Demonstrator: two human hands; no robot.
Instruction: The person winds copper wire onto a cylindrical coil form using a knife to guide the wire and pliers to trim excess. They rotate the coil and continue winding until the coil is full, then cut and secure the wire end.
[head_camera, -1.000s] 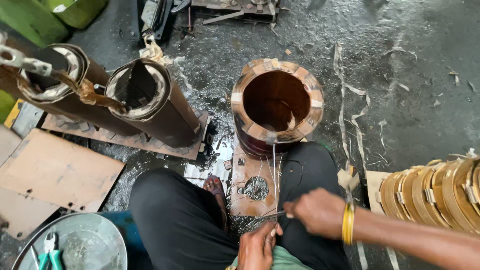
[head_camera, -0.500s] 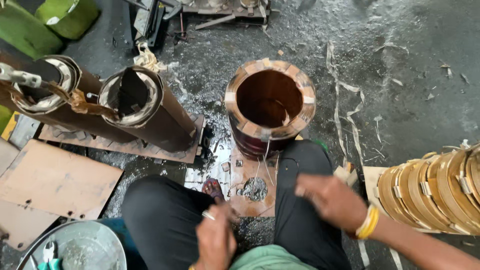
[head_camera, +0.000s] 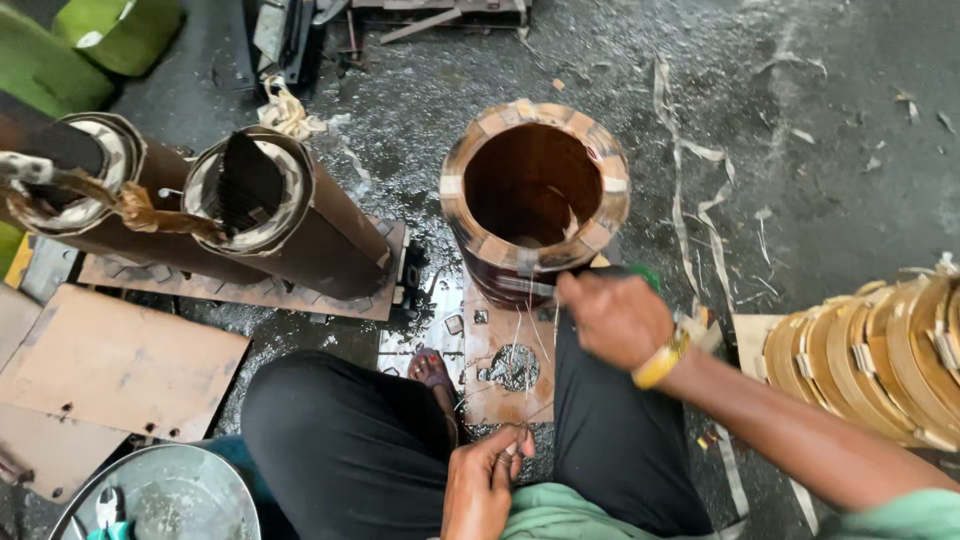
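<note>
While the person sits on the wet, grit-strewn concrete floor (head_camera: 820, 130), both hands work thin pale strands (head_camera: 527, 350) that run from the lap up to a hollow cylindrical coil (head_camera: 535, 200). This coil stands upright at 12 o'clock from the knees, resting on a rusty perforated metal plate (head_camera: 505, 385); its rim is wrapped in tan and brown tape patches, its inner wall smooth and dark brown. Right hand (head_camera: 612, 318) — with a yellow bangle (head_camera: 662, 362) at the wrist — is closed against the coil's lower outer wall, fingers curled; what it grips cannot be told. Left hand (head_camera: 485, 480), at 6 o'clock, pinches the near ends of the strands between thumb and fingertips. At 9 o'clock, two long brown tubes (head_camera: 300, 235) lie tilted, their mouths lined with pale layered insulation. At 3 o'clock, a row of ribbed golden disc windings (head_camera: 880, 355) stands on edge. A dented steel bowl (head_camera: 175, 495) sits at 7 o'clock — pale paper strips litter the floor.
</note>
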